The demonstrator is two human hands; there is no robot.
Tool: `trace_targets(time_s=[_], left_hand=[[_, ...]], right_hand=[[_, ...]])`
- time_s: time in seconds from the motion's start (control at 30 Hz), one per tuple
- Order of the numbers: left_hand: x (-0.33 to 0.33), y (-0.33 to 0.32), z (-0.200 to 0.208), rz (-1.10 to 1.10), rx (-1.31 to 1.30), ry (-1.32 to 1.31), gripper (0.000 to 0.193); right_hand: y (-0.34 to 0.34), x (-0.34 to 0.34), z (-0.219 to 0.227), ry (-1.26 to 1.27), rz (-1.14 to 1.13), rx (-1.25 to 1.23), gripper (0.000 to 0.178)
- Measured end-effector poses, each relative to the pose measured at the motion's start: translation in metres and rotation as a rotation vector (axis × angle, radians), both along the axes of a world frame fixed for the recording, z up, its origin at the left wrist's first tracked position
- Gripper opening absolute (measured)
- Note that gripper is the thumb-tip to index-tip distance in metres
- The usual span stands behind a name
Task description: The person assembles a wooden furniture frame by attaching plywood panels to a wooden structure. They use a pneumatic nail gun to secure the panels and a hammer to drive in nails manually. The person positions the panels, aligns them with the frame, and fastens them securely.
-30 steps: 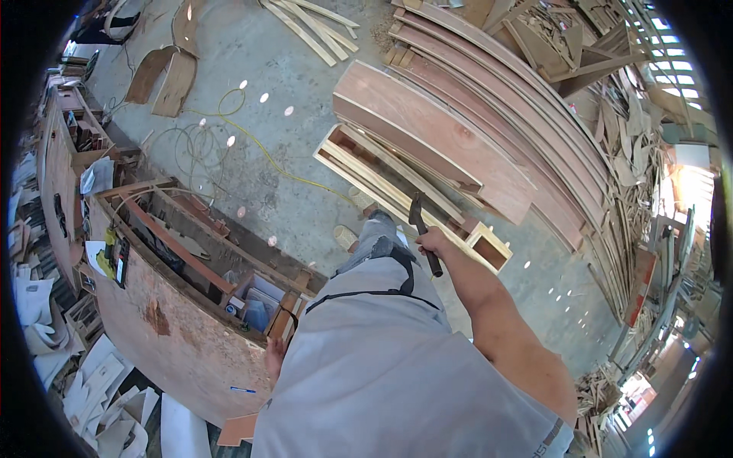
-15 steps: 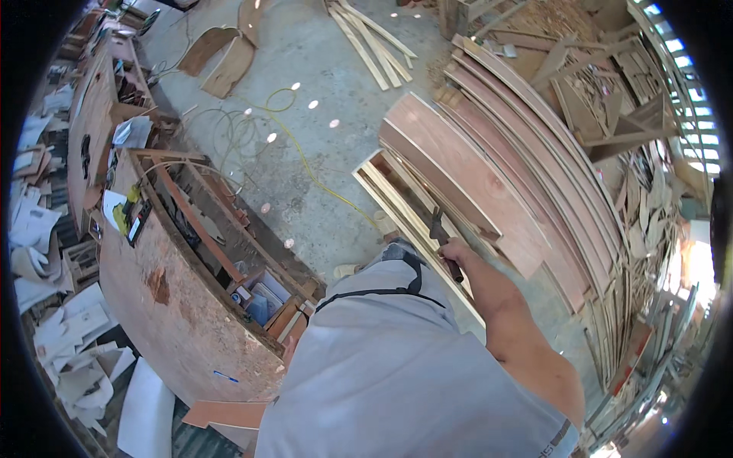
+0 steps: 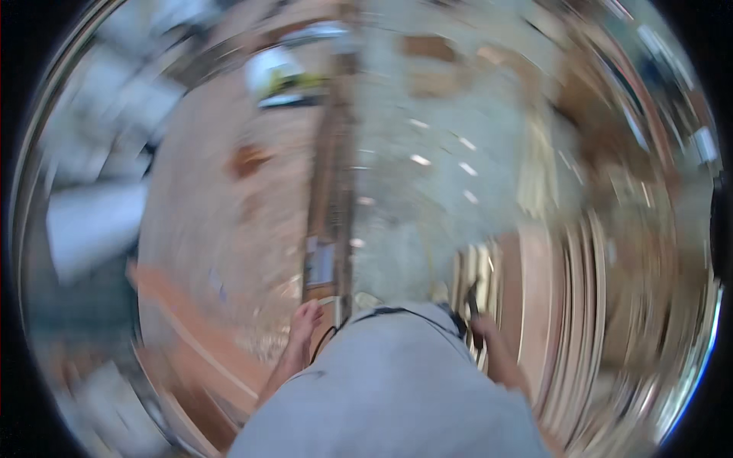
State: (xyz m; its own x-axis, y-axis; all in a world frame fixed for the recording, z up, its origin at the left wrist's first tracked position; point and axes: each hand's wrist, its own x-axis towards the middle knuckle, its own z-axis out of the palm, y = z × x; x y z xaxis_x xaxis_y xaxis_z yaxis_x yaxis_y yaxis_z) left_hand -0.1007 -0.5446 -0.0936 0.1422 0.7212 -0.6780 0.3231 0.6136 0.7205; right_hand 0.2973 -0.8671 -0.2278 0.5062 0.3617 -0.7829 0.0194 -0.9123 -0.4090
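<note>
Clearly, your view has swung round since half a second ago, and everything is now smeared by motion. The broad wooden bench (image 3: 206,191), slanted across the left before, now stands almost upright left of centre. The concrete floor (image 3: 405,214) fills the upper middle. Your long stacked boards (image 3: 534,290), earlier fanned across the upper right, now run up and down at lower right. The reddish-brown plank (image 3: 191,336) shows much more of itself at lower left, and the yellow-green tool (image 3: 294,84) sits at upper left of centre.

The hammer (image 3: 473,301) is right of centre, low in the frame, its head uppermost. Your right hand (image 3: 483,328) still has its fingers closed round the handle. Your left hand (image 3: 305,317), mostly hidden earlier, is now in plain sight by the bench's edge, fingers curled; whether it holds the pale sliver (image 3: 327,300) at its fingertips, you cannot tell through the blur.
</note>
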Motion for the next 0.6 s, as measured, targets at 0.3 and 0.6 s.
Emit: trace_targets(time_s=[0.3, 0.6], left_hand=[[-0.069, 0.026, -0.025, 0.318, 0.227, -0.078, 0.037], [-0.095, -0.045, -0.058, 0.853, 0.343, 0.106, 0.032]], right_hand=[[0.216, -0.036, 0.098, -0.059, 0.431, 0.481, 0.058], [0.520, -0.101, 0.121, -0.357, 1.230, 0.852, 0.070]])
